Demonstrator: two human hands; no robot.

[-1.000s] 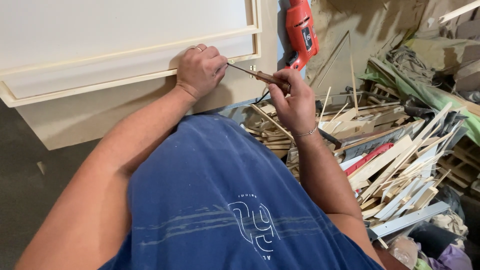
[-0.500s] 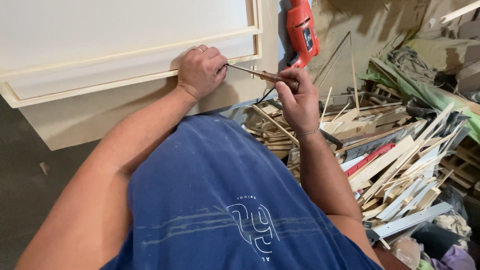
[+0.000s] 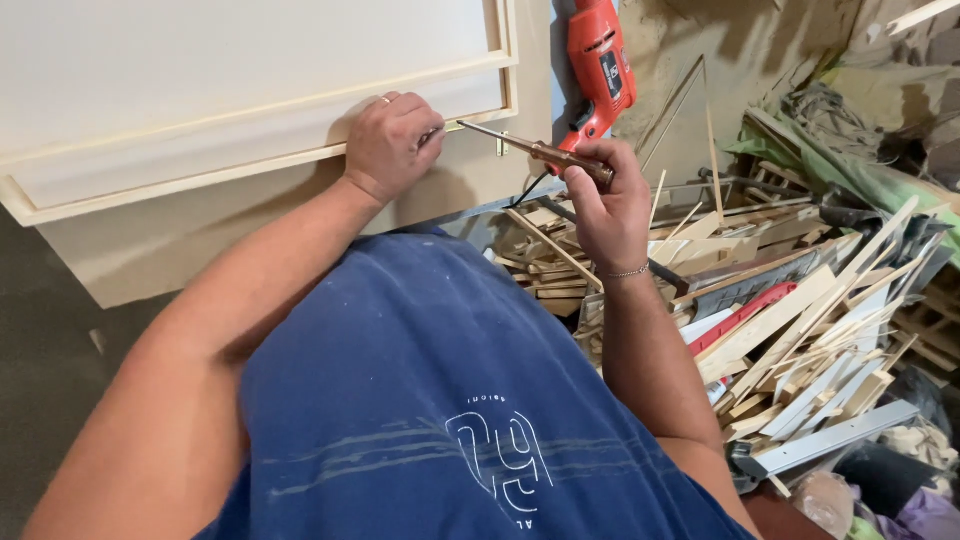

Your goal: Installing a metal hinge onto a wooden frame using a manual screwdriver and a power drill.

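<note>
— Cream-painted wood fills the upper left: a framed cabinet panel [image 3: 250,90] lying flat, its raised moulding running along the near edge.

— And the left hand [image 3: 388,145]?

— It rests on that moulding near the panel's right corner, fingers curled tight, pinching something small that I cannot make out. A ring shows on one finger.

— What meets it there?

— The metal tip of a screwdriver [image 3: 535,153]. Its shaft slants down to the right into a brownish handle, and the right hand [image 3: 608,200] is wrapped firmly around that handle, with a thin bracelet at the wrist.

— Anything beyond?

— A red power drill [image 3: 597,65] stands just behind the right hand, beside the panel's corner. Further right, a heap of pale wood offcuts [image 3: 800,320] covers the floor, a red strip among them.
</note>
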